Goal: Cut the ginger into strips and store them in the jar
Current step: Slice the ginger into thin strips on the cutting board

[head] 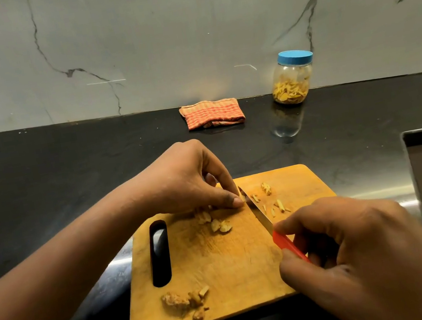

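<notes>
Right hand (362,254) sat nearest the camera, fingers wrapped around the red handle of the knife (264,222); blade ran up and away to the left, tip ending at the left hand's fingertips (235,201); left hand (180,182) was curled narrow, pinching the ginger piece (242,198) down on the wooden cutting board (222,265); the piece was mostly hidden under the fingers, so its long axis could not be read.

Key relation: blade lay just right of the pinned piece, touching or nearly so; finished strips (275,206) lay right of the blade, uncut slices (216,222) left of it, below the left hand; judgement: cuts advance leftward into the held piece, so the left fingertips must retreat left ahead of the edge; risk is the index finger, right by the blade.

Peel scraps or rough ginger (184,301) sat at the board's near left corner; jar (291,78), blue lid on and partly filled with strips, stood well apart at the back of the bench (38,176), right of a folded checked cloth (212,113); storing needs the lid off first.
</notes>
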Demonstrator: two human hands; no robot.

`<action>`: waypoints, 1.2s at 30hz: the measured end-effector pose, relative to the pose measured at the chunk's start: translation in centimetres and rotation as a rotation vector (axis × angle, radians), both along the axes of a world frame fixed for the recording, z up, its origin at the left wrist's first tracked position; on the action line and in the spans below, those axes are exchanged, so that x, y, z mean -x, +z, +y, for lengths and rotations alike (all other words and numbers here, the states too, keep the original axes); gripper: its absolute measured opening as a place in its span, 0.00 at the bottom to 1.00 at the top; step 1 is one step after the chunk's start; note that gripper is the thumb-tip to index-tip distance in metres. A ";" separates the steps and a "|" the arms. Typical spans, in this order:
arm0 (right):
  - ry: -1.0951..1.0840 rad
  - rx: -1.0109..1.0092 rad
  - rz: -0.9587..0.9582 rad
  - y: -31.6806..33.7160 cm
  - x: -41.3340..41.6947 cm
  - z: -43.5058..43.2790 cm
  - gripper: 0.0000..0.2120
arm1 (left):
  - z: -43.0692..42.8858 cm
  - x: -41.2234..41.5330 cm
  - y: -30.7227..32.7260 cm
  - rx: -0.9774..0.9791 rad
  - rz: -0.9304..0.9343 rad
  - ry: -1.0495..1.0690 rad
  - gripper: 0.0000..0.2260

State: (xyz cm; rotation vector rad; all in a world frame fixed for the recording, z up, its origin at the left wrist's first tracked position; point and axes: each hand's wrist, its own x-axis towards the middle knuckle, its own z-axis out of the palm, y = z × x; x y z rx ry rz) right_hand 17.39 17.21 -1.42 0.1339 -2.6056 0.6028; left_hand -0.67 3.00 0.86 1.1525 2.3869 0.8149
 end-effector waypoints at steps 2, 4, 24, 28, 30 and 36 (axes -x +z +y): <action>0.007 -0.013 -0.008 0.0 0.2 0.0 0.15 | -0.1 0.1 0.0 -0.005 -0.008 -0.027 0.05; 0.009 -0.037 -0.023 0.1 0.3 -0.1 0.15 | -0.2 0.1 0.0 -0.017 0.014 -0.048 0.04; 0.030 -0.169 -0.032 0.4 1.7 1.0 0.14 | -0.1 -0.1 -0.8 -0.057 -0.051 0.044 0.09; 0.059 -0.138 -0.050 0.8 1.5 1.4 0.13 | -0.1 -0.1 -0.7 -0.040 -0.062 0.046 0.06; 0.075 -0.151 -0.050 0.9 1.4 1.4 0.13 | -0.1 -0.1 -0.7 -0.046 -0.065 0.054 0.06; 0.042 -0.193 -0.066 1.1 1.3 1.0 0.11 | -0.2 -0.1 -0.8 -0.053 -0.063 0.057 0.05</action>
